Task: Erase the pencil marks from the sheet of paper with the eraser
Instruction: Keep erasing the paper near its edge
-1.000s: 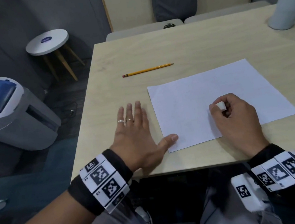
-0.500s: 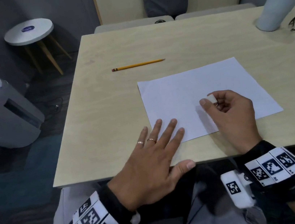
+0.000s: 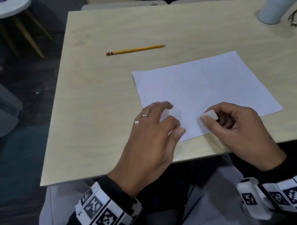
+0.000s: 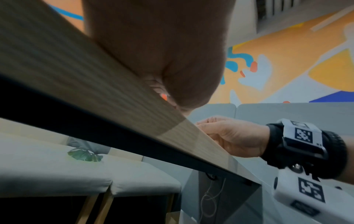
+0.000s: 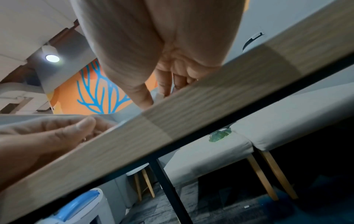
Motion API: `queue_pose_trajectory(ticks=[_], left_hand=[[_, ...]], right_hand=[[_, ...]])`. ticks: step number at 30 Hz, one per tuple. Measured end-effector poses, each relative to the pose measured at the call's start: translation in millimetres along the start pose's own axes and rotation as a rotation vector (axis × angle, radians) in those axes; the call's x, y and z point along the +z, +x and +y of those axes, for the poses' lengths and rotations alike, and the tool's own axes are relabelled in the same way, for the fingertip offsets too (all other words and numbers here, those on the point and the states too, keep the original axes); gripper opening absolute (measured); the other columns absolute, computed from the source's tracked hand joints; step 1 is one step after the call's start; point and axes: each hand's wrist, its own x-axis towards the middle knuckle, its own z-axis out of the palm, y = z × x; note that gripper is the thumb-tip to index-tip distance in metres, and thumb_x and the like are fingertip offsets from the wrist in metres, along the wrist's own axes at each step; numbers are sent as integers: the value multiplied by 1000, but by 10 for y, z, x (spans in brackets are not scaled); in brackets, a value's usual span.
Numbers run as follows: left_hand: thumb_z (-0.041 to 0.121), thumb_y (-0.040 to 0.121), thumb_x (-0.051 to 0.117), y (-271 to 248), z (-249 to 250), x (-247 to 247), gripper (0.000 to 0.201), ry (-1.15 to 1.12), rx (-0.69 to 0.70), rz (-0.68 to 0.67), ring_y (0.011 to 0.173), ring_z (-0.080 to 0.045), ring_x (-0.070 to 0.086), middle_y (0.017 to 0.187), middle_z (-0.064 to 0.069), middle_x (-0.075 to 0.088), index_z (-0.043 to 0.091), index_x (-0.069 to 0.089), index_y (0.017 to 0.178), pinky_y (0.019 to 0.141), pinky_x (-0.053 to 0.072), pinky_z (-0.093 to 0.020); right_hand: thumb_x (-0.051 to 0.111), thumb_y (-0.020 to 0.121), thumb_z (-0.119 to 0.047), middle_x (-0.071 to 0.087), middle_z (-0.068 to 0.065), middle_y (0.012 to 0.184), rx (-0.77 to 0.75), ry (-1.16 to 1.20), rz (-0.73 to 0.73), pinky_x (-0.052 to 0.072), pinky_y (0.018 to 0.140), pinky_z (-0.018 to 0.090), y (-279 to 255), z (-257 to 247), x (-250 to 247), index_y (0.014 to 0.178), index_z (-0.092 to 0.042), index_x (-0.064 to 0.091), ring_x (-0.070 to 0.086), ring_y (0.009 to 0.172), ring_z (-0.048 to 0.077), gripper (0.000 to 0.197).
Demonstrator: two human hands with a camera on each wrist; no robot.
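Paper (image 3: 203, 89) lay flat on the pale wooden table (image 3: 104, 99), near the front edge, with no pencil marks legible on it from the head view; any that remained were too faint to tell. Right hand (image 3: 239, 126) held the white eraser (image 3: 210, 114) pinched between thumb and forefinger, just above or on the sheet's near part. Left hand (image 3: 154, 130) was at the sheet's near left corner, fingers blurred and loosely spread, its grip holding nothing; whether it pressed the sheet down could not be told. Risk, as judged: if rubbing began before the left hand pinned the sheet, the paper would likely slide or crease under the eraser, and hard strokes near the corner could tear it. Yellow pencil (image 3: 136, 49) lay well apart, farther back on the table. Square black-and-white coded markers showed on both wristbands; their small characters were unreadable. No brand or other writing could be read.
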Motion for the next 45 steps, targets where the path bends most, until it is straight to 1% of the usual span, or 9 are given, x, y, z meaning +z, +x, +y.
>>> queue_pose_trajectory(ticks=[3, 6, 13, 20, 25, 31, 35, 41, 45], left_hand=[[46, 112, 42, 46, -74, 6, 41, -13, -23, -19, 162, -18, 12, 171, 6, 29, 26, 59, 145, 129, 16, -33], [54, 109, 33, 67, -119, 58, 55, 101, -52, -135, 163, -20, 3, 174, 7, 20, 33, 42, 160, 132, 7, -39], [71, 99, 36, 97, -113, 66, 68, 123, -85, -165, 162, -11, -6, 175, 15, 10, 42, 36, 161, 128, -7, -27], [71, 100, 36, 94, -111, 61, 67, 124, -83, -156, 163, -12, -3, 175, 14, 13, 41, 37, 161, 129, -6, -29], [71, 100, 35, 99, -121, 69, 69, 133, -83, -161, 163, -12, -3, 175, 12, 12, 41, 36, 161, 130, -5, -30], [70, 100, 33, 112, -95, 54, 69, 135, -92, -174, 162, -11, -9, 175, 13, 5, 41, 33, 163, 129, -9, -30], [70, 98, 31, 122, -105, 48, 71, 135, -96, -190, 161, -10, -12, 176, 13, 2, 42, 30, 163, 128, -11, -28], [68, 100, 31, 116, -94, 36, 70, 142, -91, -195, 161, -11, -13, 176, 12, 1, 41, 29, 164, 129, -11, -30], [70, 99, 29, 116, -109, 57, 70, 154, -87, -193, 161, -11, -13, 176, 13, 1, 42, 29, 164, 128, -11, -29]], right_hand=[[82, 93, -22, 54, -15, 66, 19, 7, 7, 39, 62, 12, 51, -31, 32, 92, -24, 77, 48, 61, 8, 6], [84, 91, -18, 57, -18, 67, 20, 52, -6, 40, 63, 10, 62, -76, 31, 92, -24, 77, 50, 61, 7, 9], [83, 89, -16, 53, -16, 63, -82, -27, -115, 43, 61, 16, 18, -166, 128, 82, -23, 77, 52, 59, 7, 12], [83, 88, -9, 60, -10, 66, -73, -20, -41, 43, 64, 20, 83, -24, -115, 78, -20, 76, 51, 62, 10, 16], [85, 87, -14, 64, -1, 73, -205, -65, -150, 49, 68, 39, -10, -65, 48, 82, -18, 76, 57, 69, 21, 10], [86, 85, -11, 64, -13, 74, -120, -60, -60, 43, 67, 16, 33, -51, -108, 82, -25, 78, 57, 65, 12, 16], [85, 86, -13, 67, -5, 76, -185, -73, -148, 49, 69, 31, -25, -79, 23, 83, -21, 78, 58, 70, 17, 11], [86, 86, -11, 63, -14, 69, -82, -50, -70, 44, 66, 16, 57, -85, -89, 81, -24, 78, 56, 64, 11, 16], [85, 85, -10, 64, -14, 75, -152, -57, -109, 51, 70, 29, 55, -67, 47, 82, -24, 78, 58, 69, 14, 16]])
